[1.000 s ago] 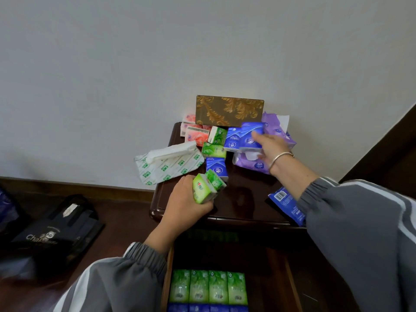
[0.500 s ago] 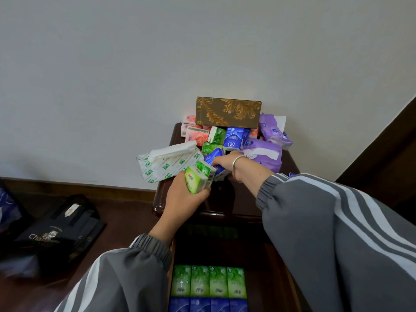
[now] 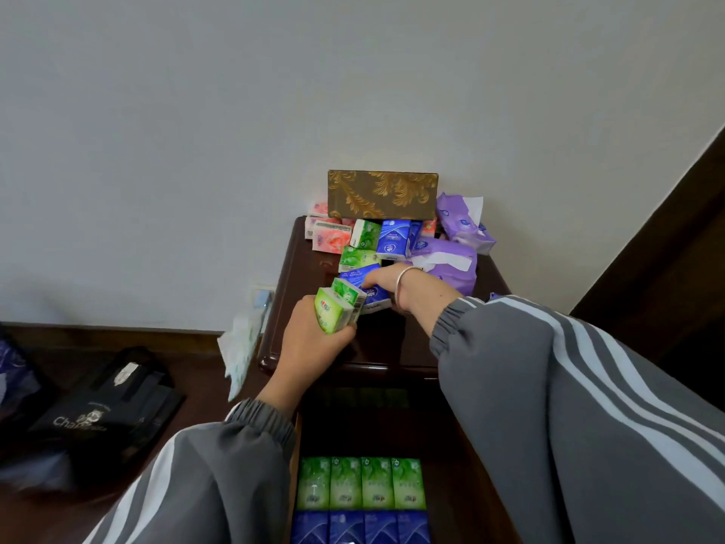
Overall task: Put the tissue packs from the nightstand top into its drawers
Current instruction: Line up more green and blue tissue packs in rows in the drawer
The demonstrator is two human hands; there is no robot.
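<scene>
My left hand [image 3: 314, 341] holds two small green tissue packs [image 3: 338, 311] above the front left of the dark nightstand top [image 3: 292, 276]. My right hand [image 3: 388, 282] reaches across and closes its fingers on a blue tissue pack [image 3: 374, 298] lying right behind them. More small packs lie further back: green [image 3: 359, 259], blue [image 3: 392, 237] and pink [image 3: 331, 239], with soft purple packs [image 3: 451, 265] at the right. Below, the open drawer [image 3: 463, 445] holds a row of green packs [image 3: 361, 482] and a row of blue packs [image 3: 361, 528].
A gold patterned tissue box [image 3: 382, 194] stands against the wall at the back. A large white-and-green pack [image 3: 243, 347], blurred, is off the nightstand's left edge in mid-air. A black bag [image 3: 106, 410] lies on the floor at the left. Dark wood furniture rises at the right.
My right hand left the blue packs at the back and came forward onto the nearer blue pack. The large white-and-green pack slipped off the left edge and is falling.
</scene>
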